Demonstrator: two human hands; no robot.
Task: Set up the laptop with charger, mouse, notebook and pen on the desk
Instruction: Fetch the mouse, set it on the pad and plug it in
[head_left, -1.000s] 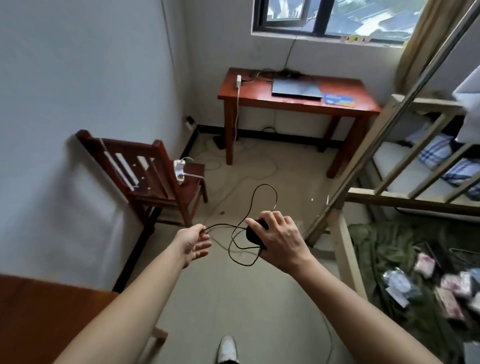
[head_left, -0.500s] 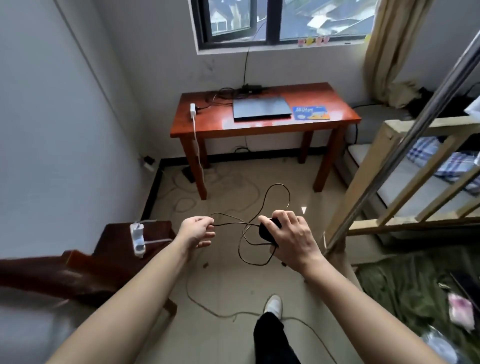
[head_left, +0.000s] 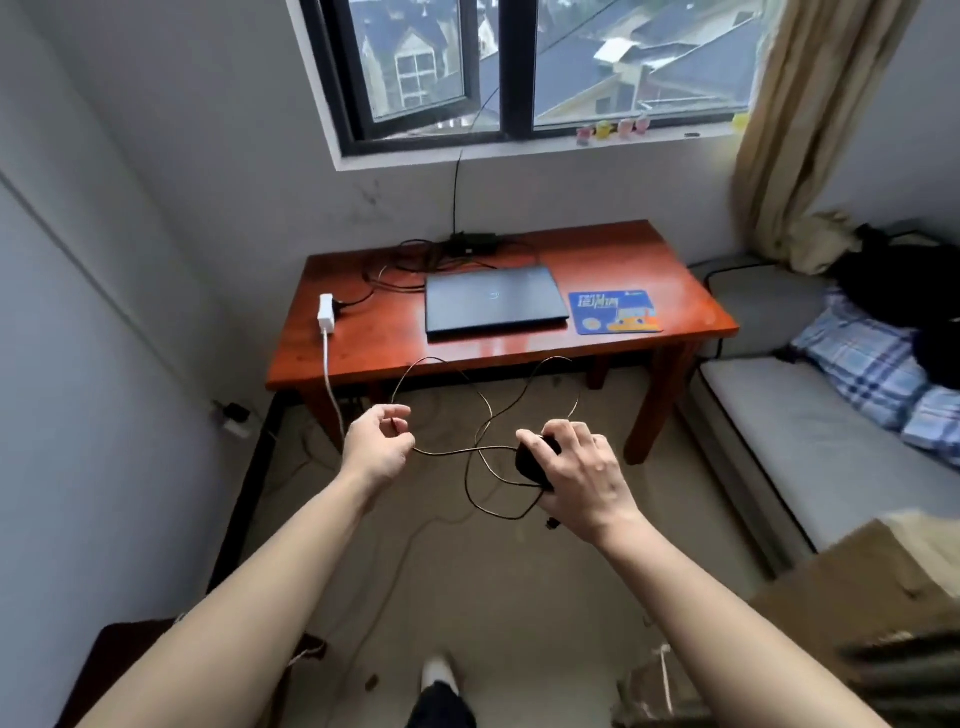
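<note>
A red wooden desk (head_left: 675, 275) stands under the window. On it lies a closed dark laptop (head_left: 493, 301), with a blue mouse pad (head_left: 613, 310) to its right. A white power strip (head_left: 325, 310) rests near the desk's left edge, and black charger cables (head_left: 410, 265) coil behind the laptop. My right hand (head_left: 582, 473) grips a black wired mouse (head_left: 532, 460) in front of the desk. My left hand (head_left: 379, 447) pinches the mouse cable (head_left: 483, 410), which loops loosely between both hands. No notebook or pen is visible.
A bed (head_left: 810, 431) with a blue plaid pillow (head_left: 878, 374) lies right of the desk. A beige curtain (head_left: 810, 130) hangs at the right of the window. Cables trail over the floor (head_left: 467, 571). A dark wooden chair seat (head_left: 119, 654) sits at lower left.
I have walked closer to the desk, and it now fills the middle of the view. Both hands keep hold of the mouse and its cable, now held wider apart.
</note>
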